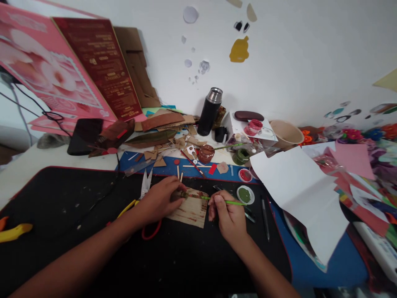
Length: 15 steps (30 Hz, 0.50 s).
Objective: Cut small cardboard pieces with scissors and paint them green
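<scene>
My right hand [228,213] is closed around a slim paintbrush with a bright green handle [234,203], its tip pointing left. My left hand [163,198] pinches a small brownish piece [177,193], partly hidden by the fingers; its kind is not clear. The brush tip meets or nearly meets this piece. Beneath both lies a cardboard square [190,213] streaked with brown paint. Just right of the brush is a white lid of green paint [245,195]. Scissors [145,184] with yellow and red handles lie partly under my left forearm.
A black thermos [210,111] stands behind jars of brown paint [206,154] and green paint [241,156]. Cardboard scraps [167,122] pile up at the back. White paper sheets [294,178] cover the right side. A pen [265,219] lies on the black mat [77,231].
</scene>
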Available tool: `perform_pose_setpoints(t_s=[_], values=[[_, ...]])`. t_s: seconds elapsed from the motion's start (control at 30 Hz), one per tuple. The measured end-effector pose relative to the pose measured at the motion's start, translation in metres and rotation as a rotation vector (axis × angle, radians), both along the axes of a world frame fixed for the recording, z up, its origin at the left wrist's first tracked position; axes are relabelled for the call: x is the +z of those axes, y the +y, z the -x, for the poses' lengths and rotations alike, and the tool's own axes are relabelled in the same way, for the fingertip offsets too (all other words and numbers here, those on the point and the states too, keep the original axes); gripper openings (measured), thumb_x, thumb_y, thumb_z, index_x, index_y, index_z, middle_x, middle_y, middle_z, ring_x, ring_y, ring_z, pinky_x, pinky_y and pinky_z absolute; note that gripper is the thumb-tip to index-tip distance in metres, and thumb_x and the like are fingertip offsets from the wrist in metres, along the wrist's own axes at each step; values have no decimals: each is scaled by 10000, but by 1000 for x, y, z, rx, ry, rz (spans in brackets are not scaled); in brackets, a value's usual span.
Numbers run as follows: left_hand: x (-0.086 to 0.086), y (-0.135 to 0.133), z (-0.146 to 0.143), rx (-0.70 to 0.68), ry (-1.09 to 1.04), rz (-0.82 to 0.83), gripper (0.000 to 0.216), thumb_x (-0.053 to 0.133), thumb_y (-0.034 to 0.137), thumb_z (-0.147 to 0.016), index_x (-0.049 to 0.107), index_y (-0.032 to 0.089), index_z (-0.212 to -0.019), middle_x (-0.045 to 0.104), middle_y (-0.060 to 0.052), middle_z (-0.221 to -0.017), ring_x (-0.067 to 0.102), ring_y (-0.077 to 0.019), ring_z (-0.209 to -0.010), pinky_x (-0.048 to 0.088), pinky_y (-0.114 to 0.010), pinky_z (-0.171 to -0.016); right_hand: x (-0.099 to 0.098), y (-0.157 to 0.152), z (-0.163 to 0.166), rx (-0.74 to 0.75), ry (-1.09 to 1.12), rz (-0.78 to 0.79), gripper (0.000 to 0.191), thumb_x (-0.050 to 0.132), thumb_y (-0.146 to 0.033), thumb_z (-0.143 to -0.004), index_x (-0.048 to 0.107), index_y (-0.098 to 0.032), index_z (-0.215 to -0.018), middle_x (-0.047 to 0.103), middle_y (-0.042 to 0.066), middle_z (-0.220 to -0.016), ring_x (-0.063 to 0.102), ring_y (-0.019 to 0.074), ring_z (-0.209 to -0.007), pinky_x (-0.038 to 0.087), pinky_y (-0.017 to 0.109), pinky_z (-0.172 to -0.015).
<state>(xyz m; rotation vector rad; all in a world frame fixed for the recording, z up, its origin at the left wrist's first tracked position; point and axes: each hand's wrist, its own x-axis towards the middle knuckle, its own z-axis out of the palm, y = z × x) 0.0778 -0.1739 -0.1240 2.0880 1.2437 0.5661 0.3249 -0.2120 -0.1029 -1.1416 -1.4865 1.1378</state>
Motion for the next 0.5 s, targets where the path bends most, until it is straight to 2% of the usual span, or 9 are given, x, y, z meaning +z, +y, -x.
perform_pose_setpoints(t_s=[0.27, 0.5], values=[[0, 1, 0, -3, -11, 11, 180, 655, 238, -899, 677, 224, -1077, 673, -64, -1109, 646, -262, -1096, 528, -427, -987, 2, -2, -8, -32, 6, 32, 431, 481, -516, -1102, 619, -205, -837, 582, -25, -529, 566, 140, -450, 440, 246, -487], [-1, 0, 0, 3, -1, 3, 181, 659, 258, -903, 679, 226, -1080, 678, -63, -1111, 645, -268, -1104, 527, -427, -988, 3, 1, -1, -39, 16, 7, 429, 482, -503, -1108, 614, -200, -833, 590, -22, -541, 577, 135, -463, 441, 241, -493]])
